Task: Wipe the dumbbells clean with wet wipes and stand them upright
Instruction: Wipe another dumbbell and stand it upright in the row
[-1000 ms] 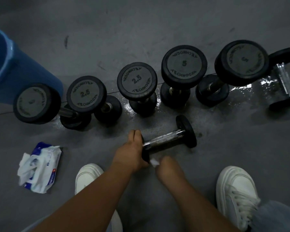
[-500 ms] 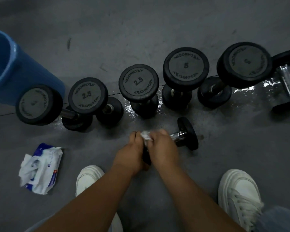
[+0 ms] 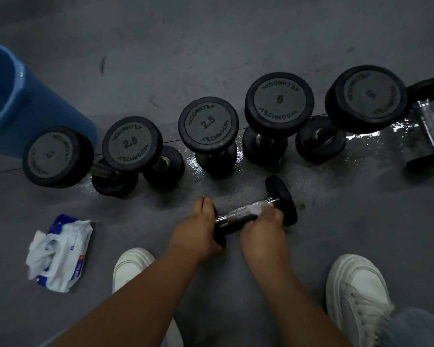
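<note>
One flat dumbbell point(image 3: 238, 215) runs from your left hand point(image 3: 198, 229), curled round its near head, to your right hand point(image 3: 266, 226), fingers pinching the wipe point(image 3: 257, 209) against its bar.

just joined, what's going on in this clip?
A person crouches over a small dumbbell lying on the grey floor. The left hand grips its near end while the right hand holds a wet wipe against the chrome handle. Behind it, five dumbbells stand upright in a row; another dumbbell lies on its side at the far right by a wet patch. A pack of wipes lies on the left, and a blue bin stands behind it.
</note>
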Motion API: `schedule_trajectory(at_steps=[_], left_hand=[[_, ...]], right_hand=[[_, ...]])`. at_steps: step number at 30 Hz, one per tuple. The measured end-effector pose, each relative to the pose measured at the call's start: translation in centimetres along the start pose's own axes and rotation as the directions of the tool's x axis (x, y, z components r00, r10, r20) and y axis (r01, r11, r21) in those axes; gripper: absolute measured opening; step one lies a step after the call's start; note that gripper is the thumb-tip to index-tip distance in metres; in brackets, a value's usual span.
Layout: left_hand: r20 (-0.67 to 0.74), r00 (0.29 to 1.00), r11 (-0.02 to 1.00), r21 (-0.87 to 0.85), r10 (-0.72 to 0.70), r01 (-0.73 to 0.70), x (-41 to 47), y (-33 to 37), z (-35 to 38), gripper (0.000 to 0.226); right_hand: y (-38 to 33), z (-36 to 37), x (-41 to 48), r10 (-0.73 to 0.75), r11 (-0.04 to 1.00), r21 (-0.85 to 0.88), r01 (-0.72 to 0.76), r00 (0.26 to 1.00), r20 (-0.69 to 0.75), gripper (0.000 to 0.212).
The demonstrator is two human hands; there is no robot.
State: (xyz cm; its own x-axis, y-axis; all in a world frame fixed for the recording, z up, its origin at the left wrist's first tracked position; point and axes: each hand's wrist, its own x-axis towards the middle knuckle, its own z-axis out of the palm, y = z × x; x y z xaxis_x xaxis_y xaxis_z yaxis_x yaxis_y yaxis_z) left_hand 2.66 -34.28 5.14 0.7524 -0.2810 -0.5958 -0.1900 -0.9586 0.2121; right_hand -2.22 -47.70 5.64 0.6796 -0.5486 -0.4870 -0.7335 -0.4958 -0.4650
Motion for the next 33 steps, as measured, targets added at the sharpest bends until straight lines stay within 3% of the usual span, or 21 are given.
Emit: schedule_trajectory(at_steps=[2,4,9,12,14,16,18,19,20,22,23,24,26,27,31,33], left_hand=[[-0.001,1.0,1.0,-0.001,0.009,-0.009,0.1,-0.1,-0.1,0.111],[-0.009,1.0,1.0,0.001,0.027,-0.027,0.0,-0.3,-0.2,0.11],[-0.016,0.997,0.996,0.054,0.078,-0.077,0.1,-0.6,-0.7,0.106],[0.009,0.996,0.994,0.06,0.088,-0.088,0.4,-0.9,-0.8,0.115],[0.009,0.995,0.993,0.051,0.104,-0.105,0.3,-1.0,-0.7,0.12],[-0.008,0.995,0.995,0.013,0.101,-0.101,0.0,-1.3,-0.4,0.122],[-0.022,0.997,0.995,-0.061,0.075,-0.076,-0.4,-1.7,0.0,0.125],[-0.032,0.997,0.992,-0.103,0.068,-0.071,-0.5,-1.9,0.3,0.126],[-0.042,0.997,0.986,-0.146,0.07,-0.076,-0.6,-2.0,0.6,0.124],[-0.075,0.995,0.964,-0.251,0.071,-0.088,-0.8,-1.9,1.1,0.115],[-0.094,0.994,0.948,-0.307,0.055,-0.082,-0.8,-1.8,1.3,0.109],[-0.102,0.994,0.933,-0.352,0.035,-0.069,-1.0,-1.7,1.3,0.105],[-0.109,0.994,0.916,-0.399,0.002,-0.046,-1.2,-1.3,1.6,0.101],[-0.114,0.993,0.914,-0.404,-0.01,-0.037,-1.5,-1.0,1.8,0.1],[-0.129,0.991,0.915,-0.403,-0.043,-0.013,-3.0,0.3,2.8,0.102],[-0.126,0.991,0.917,-0.399,-0.049,-0.005,-3.7,0.8,3.2,0.102]], right_hand=[[-0.2,0.1,-0.3,-0.016,0.995,0.1,0.021,0.999,-0.049,0.056],[0.1,0.2,-0.3,-0.011,0.996,0.091,0.016,0.999,-0.051,0.06],[0.9,-0.4,1.6,-0.115,0.987,0.106,0.123,0.991,-0.075,0.025],[0.1,-0.8,2.1,-0.123,0.992,-0.035,0.125,0.991,0.05,0.019],[0.1,-0.5,1.7,-0.212,0.977,0.002,0.214,0.965,0.157,0.012],[0.7,-0.4,1.8,-0.247,0.961,0.146,0.234,0.966,0.08,0.015],[1.8,-0.2,1.9,-0.145,0.965,0.211,0.156,0.987,-0.068,0.024],[1.9,0.1,1.7,-0.125,0.983,0.131,0.13,0.991,-0.042,0.03],[1.7,0.8,1.2,-0.15,0.988,0.036,0.148,0.986,0.074,0.034],[1.7,2.4,0.2,-0.264,0.964,0.05,0.262,0.907,0.329,0.034],[1.5,2.7,0.2,-0.31,0.951,0.085,0.299,0.891,0.331,0.032],[1.7,2.6,0.9,-0.311,0.95,0.099,0.296,0.916,0.252,0.031],[2.6,1.7,2.1,-0.169,0.97,0.183,0.159,0.985,0.044,0.031],[3.0,1.2,2.2,-0.102,0.974,0.207,0.095,0.994,0.023,0.03],[2.7,0.8,0.7,-0.253,0.945,0.282,0.166,0.916,0.31,0.024],[3.1,0.6,1.2,-0.168,0.922,0.381,0.075,0.962,0.217,0.025]])
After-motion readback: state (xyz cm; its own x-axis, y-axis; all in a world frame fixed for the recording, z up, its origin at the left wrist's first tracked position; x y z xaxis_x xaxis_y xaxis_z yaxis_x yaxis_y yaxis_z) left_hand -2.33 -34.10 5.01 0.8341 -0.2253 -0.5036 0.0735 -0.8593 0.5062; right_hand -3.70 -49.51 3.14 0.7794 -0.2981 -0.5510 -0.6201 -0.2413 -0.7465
